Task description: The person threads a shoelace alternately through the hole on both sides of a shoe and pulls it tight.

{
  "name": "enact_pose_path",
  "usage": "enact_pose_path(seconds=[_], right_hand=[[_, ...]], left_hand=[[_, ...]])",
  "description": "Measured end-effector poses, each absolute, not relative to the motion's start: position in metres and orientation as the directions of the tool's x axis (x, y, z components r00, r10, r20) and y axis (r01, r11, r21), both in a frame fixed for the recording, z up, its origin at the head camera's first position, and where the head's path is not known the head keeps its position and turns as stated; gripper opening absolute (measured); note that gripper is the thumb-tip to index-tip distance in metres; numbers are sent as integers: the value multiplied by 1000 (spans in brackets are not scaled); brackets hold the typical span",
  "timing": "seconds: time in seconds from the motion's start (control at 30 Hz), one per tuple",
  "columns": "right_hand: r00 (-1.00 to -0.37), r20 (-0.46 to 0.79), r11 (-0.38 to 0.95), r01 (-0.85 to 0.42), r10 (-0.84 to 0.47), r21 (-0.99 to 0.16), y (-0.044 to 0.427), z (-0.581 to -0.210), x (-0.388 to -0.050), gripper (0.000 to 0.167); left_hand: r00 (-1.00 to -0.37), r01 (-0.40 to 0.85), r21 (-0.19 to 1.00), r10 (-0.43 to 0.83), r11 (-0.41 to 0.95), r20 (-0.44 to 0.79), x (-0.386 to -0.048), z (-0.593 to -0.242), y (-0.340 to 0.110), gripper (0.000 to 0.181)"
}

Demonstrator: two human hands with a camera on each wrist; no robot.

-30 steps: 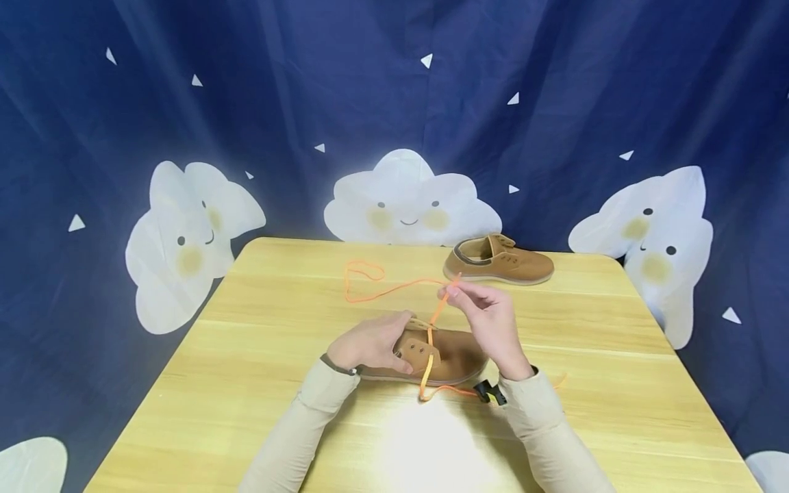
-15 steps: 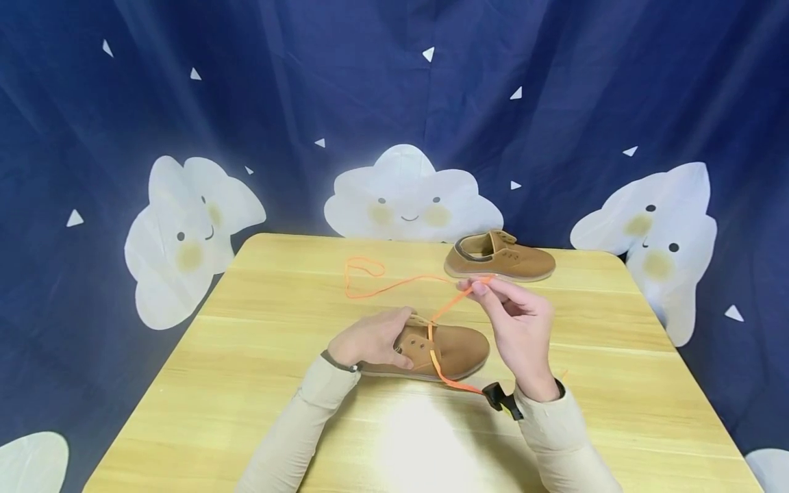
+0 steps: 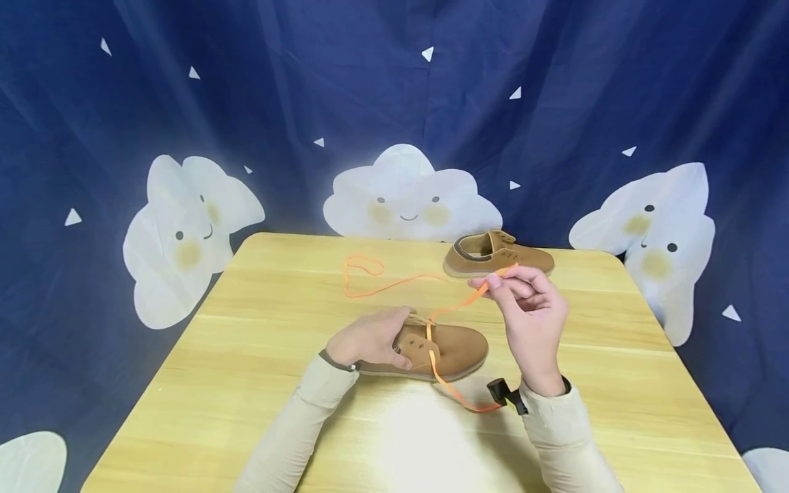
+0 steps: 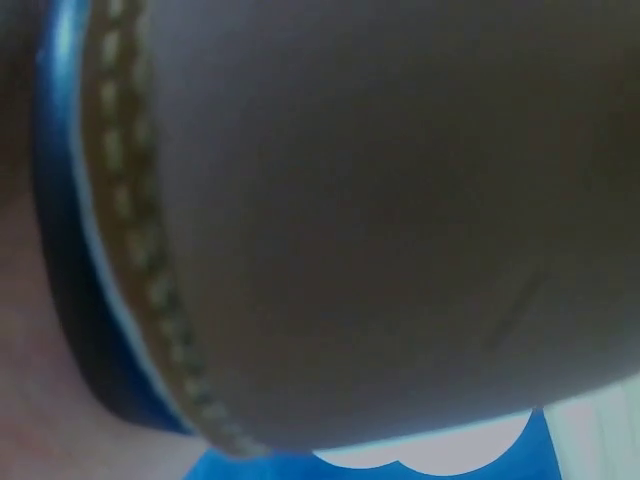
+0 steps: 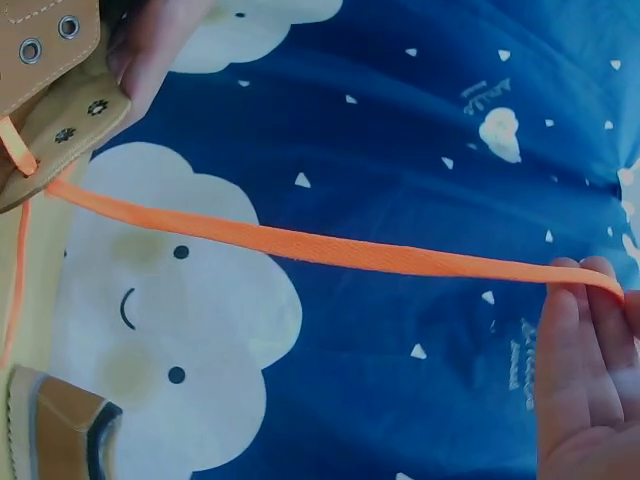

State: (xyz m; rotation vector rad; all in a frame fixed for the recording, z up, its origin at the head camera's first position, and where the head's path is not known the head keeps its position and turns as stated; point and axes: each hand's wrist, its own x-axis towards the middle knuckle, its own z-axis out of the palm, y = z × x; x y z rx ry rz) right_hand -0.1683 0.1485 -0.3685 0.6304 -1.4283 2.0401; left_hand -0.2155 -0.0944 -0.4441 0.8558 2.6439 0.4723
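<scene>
A brown lace-up shoe (image 3: pixel 462 350) lies on the table with its toe to the right. My left hand (image 3: pixel 365 340) grips it round the opening, thumb on the near side. An orange shoelace (image 3: pixel 457 305) crosses the front of the opening, through eyelets at the toe end. My right hand (image 3: pixel 537 322) pinches the lace between thumb and fingers, up and right of the shoe. In the right wrist view, the lace (image 5: pixel 340 251) stretches from a flap's eyelet to my fingers (image 5: pixel 575 340). The left wrist view gives only a blurred stitched brown surface (image 4: pixel 380 200).
A second brown shoe (image 3: pixel 524 261), with no lace in its visible eyelets, stands at the table's (image 3: pixel 259 397) back edge. Slack lace loops behind the near shoe, and another length hangs in front. A black device (image 3: pixel 507 396) sits on my right wrist. A blue curtain (image 3: pixel 394 82) hangs behind.
My right hand has moved right and slightly up, drawing the lace away from the shoe. The lace in front of the shoe has shifted right. My left hand keeps its hold.
</scene>
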Motion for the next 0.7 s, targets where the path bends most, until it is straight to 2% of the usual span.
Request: enact_pose_path(seconds=[0.17, 0.3, 0.57, 0.7], right_hand=[[-765, 632, -382, -625, 125, -681, 154, -370, -172, 10], [-754, 656, -456, -599, 43, -658, 158, -370, -174, 19], [-756, 644, -326, -583, -117, -744, 165, -372, -173, 27], [-782, 589, -118, -578, -204, -807, 169, -374, -171, 24]], left_hand=[[-757, 481, 462, 619, 745, -210, -212, -438, -98, 110], [-756, 514, 483, 640, 709, -135, -210, -428, -103, 102], [-752, 597, 502, 655, 626, 76, -208, -411, -109, 58], [-758, 592, 496, 647, 636, 75, -207, -413, -105, 40]])
